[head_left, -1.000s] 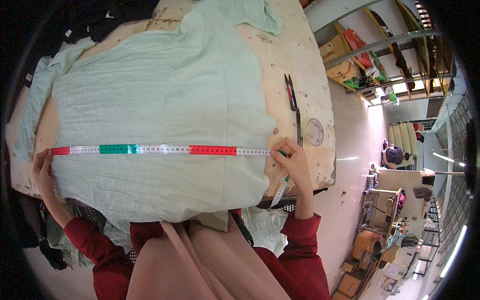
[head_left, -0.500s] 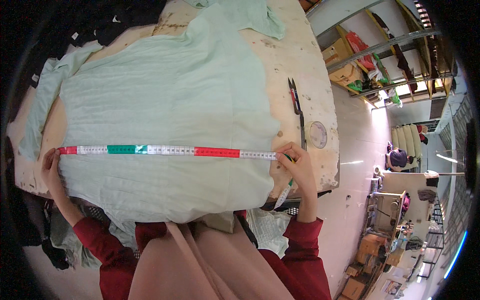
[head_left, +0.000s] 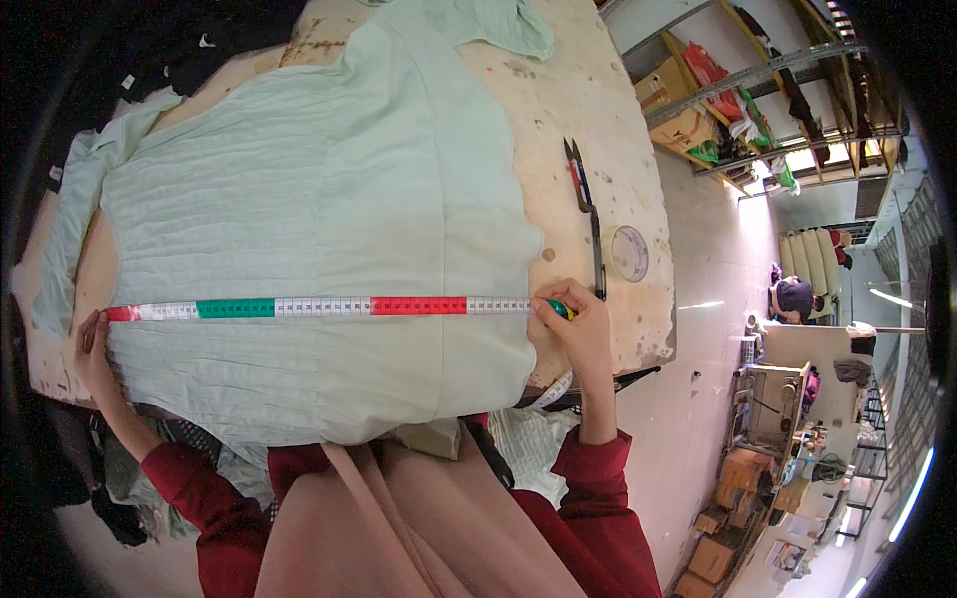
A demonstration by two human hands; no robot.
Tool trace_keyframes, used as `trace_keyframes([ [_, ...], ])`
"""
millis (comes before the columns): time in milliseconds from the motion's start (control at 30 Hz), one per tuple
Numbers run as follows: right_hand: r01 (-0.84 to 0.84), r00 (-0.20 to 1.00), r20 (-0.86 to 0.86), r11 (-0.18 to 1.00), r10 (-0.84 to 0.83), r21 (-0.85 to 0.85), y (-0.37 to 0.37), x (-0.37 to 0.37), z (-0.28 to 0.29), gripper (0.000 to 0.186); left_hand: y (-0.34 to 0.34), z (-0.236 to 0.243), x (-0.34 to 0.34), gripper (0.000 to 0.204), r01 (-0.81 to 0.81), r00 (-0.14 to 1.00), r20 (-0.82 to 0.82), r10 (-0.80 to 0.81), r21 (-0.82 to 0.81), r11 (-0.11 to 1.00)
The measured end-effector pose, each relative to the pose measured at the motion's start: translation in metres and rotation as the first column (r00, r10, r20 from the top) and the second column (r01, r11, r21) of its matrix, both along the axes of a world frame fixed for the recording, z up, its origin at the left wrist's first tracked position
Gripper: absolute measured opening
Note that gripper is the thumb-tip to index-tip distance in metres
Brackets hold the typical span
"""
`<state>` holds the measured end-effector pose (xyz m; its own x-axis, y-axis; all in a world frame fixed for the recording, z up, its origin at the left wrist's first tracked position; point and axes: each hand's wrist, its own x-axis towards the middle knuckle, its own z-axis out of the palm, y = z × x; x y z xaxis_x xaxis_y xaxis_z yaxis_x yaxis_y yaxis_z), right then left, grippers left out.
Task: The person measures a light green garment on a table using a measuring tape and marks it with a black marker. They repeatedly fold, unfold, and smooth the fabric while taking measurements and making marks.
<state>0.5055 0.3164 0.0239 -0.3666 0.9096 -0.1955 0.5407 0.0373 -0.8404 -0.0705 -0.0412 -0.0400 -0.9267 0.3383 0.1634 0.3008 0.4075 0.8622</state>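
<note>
From my end the step in hand looked like a straight lay of the tape measure (head_left: 329, 307) across the pale green garment (head_left: 239, 209), so I wanted it taut but not tugged; too much pull would prob drag the cloth & ruck the pleats. L hand (head_left: 95, 354) was pinched on the tape's red end at the garment's L edge; R hand (head_left: 576, 324) was pinched on it by the garment's R edge, w/ green showing at the fingers. Hands were well apart, the garment's width btwn them. I judged it best to hold both pinches low, tape flat on the cloth & in line w/ the pleats, and to view the marks from straight above, bc a slanted look could mislead. The wavy R edge prob needed smoothing, as ripples there might shift the end pt.

As for looks, the garment lay spread on the table (head_left: 558, 110). Fine pleats ran L to R, fading into plainer cloth past its middle, w/ a seam line crossing nearer its R edge. Cloth seemed thin, soft, a bit crumpled. The tape's loose tail hung by the garment's near R corner; dark snips (head_left: 576, 184) lay R of the garment, not touching it
</note>
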Motion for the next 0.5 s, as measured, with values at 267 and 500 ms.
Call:
trace_keyframes([
  [267, -0.056, 0.997, 0.064, 0.976, 0.044, 0.209, -0.004, 0.0, -0.008, 0.016, -0.002, 0.0, -0.003, 0.028, 0.005, 1.0, 0.011, -0.006, 0.006, 1.0],
  [500, -0.126, 0.972, 0.229, 0.943, 0.055, 0.308, -0.008, -0.008, 0.001, 0.014, -0.008, -0.004, -0.01, 0.028, 0.01, 1.0, 0.001, -0.01, -0.021, 1.0],
])
